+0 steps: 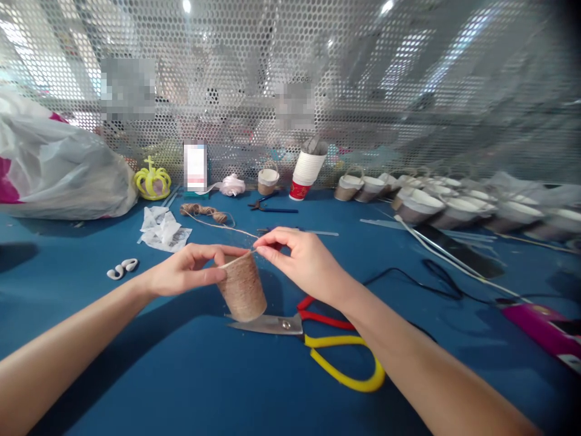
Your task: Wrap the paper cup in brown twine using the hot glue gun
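Observation:
My left hand (195, 266) grips a cup wrapped in brown twine (245, 289) by its rim, thumb outside and fingers over the top edge. The cup hangs tilted above the blue table. At the rim's right side, my right hand (299, 257) pinches the loose twine (227, 227) between thumb and fingertips. That strand runs back to a small twisted skein of twine (203, 212). Beneath the cup and my right forearm lie large scissors (285, 325) with one red and one yellow handle, blades pointing left.
Behind stand a stack of paper cups (310, 166), pliers (272, 209), a small handled bucket (268, 180) and a yellow crown (153, 181). Several similar buckets (420, 204) line the right, near a dark phone (458, 248). White earbuds (122, 268) and a plastic bag (68, 169) are left.

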Motion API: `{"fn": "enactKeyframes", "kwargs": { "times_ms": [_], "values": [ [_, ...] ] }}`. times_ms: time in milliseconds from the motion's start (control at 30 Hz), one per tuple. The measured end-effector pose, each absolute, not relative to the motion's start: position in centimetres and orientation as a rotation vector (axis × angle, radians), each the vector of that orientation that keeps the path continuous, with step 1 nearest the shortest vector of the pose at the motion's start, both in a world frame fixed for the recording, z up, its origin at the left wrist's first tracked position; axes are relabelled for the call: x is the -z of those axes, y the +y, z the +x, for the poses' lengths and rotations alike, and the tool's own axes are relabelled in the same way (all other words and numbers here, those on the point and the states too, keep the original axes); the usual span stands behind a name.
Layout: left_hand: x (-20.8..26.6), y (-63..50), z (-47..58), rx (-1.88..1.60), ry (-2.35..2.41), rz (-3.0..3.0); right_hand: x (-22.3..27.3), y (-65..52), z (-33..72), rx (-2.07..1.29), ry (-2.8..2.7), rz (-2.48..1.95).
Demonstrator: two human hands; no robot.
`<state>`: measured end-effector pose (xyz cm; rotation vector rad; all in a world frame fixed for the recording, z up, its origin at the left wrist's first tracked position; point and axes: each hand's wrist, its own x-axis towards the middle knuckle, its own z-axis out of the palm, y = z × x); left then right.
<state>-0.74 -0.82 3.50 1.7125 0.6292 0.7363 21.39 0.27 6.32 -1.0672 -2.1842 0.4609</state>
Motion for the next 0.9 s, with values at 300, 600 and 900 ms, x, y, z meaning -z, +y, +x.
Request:
{"fn": "enactKeyframes", "kwargs": {
  "times_ms": [300, 600, 900],
  "values": [
    [-3.75, -0.98, -0.85, -0.739, 0.580, 1.655, -6.26, 0.07, 21.42, -0.467, -2.231, -1.117],
    [-3.88, -0.99, -0.91, -0.742, 0.474, 1.591, -6.16, -0.08, 21.29, -0.518, -2.250, -1.002],
    [-4.15, -0.89, -1.30, -0.762, 0.472, 1.541, -6.65, -0.07, 21.55, -0.589, -2.272, -0.980]
  ]
}}
